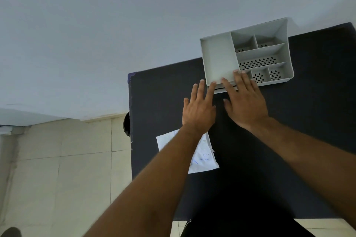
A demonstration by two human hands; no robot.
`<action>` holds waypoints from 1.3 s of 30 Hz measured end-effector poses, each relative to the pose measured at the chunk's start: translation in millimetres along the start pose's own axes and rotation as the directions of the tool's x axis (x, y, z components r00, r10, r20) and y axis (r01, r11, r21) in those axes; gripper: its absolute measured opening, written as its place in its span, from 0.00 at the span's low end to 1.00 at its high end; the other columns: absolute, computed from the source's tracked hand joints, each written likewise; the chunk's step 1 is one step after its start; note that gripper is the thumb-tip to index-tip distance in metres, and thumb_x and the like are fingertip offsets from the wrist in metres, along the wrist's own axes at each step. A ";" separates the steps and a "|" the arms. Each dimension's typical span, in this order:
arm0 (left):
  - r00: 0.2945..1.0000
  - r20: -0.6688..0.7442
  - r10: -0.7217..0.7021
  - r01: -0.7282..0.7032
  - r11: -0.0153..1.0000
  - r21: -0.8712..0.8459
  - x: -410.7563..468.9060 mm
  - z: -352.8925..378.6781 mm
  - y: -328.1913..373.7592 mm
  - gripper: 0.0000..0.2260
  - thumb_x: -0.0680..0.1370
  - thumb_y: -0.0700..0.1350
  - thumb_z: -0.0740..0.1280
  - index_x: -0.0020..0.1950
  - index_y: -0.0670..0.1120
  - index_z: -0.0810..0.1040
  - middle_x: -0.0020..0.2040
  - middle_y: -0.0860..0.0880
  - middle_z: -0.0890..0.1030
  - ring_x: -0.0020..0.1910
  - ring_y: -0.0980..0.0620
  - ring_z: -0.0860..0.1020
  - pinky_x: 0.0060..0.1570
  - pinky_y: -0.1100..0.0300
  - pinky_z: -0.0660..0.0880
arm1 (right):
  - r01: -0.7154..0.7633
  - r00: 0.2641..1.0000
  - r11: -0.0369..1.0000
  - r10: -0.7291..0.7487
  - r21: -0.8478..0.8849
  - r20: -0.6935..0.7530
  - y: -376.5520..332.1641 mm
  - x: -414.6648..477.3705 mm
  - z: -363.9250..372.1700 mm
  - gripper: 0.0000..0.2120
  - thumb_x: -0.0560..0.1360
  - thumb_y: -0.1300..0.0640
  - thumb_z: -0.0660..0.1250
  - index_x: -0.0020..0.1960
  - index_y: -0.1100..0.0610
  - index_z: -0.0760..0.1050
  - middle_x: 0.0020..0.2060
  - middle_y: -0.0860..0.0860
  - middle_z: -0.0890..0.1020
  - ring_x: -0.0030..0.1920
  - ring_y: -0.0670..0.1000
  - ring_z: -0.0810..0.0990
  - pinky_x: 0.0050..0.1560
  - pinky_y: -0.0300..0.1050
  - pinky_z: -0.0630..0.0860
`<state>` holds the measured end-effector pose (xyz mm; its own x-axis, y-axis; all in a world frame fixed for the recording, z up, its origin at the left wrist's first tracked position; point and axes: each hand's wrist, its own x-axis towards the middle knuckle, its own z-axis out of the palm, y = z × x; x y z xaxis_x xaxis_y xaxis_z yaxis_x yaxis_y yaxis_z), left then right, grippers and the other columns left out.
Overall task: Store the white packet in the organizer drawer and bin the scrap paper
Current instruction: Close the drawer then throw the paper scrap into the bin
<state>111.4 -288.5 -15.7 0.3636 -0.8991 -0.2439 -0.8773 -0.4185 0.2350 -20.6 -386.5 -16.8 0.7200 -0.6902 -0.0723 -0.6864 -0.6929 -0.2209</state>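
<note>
A grey desk organizer (217,57) with several compartments stands at the far edge of the dark table (308,121), against the wall. Its low front drawer (221,89) shows as a narrow strip under my fingertips. My left hand (199,109) is flat with fingers spread, tips touching the drawer front. My right hand (243,100) lies beside it, fingers spread over the organizer's front edge and the drawer. Neither hand holds anything. A white printed paper (204,158) lies on the table under my left forearm, partly hidden. I cannot tell whether it is the packet or the scrap.
The table's left edge (130,131) drops to a pale tiled floor (67,169). A round dark object (126,124) peeks out beside that edge. The pale wall (134,25) rises right behind the organizer. A dark shape (11,232) sits at the bottom left corner.
</note>
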 end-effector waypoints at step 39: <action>0.787 0.608 -0.104 0.602 -0.080 -0.794 -206.5 48.9 -118.8 0.32 0.75 0.34 0.72 0.76 0.55 0.69 0.59 0.47 0.84 0.59 0.45 0.82 0.50 0.54 0.78 | -0.731 0.670 0.202 0.033 0.652 0.742 -157.8 -94.2 75.8 0.09 0.79 0.68 0.65 0.52 0.59 0.82 0.52 0.59 0.86 0.50 0.57 0.86 0.52 0.54 0.83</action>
<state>125.2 -46.8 -39.3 0.1872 -0.5863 -0.7882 0.5381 -0.6101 0.5816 27.7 -196.3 -48.9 0.5357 -0.3307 -0.7769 -0.5981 0.5010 -0.6256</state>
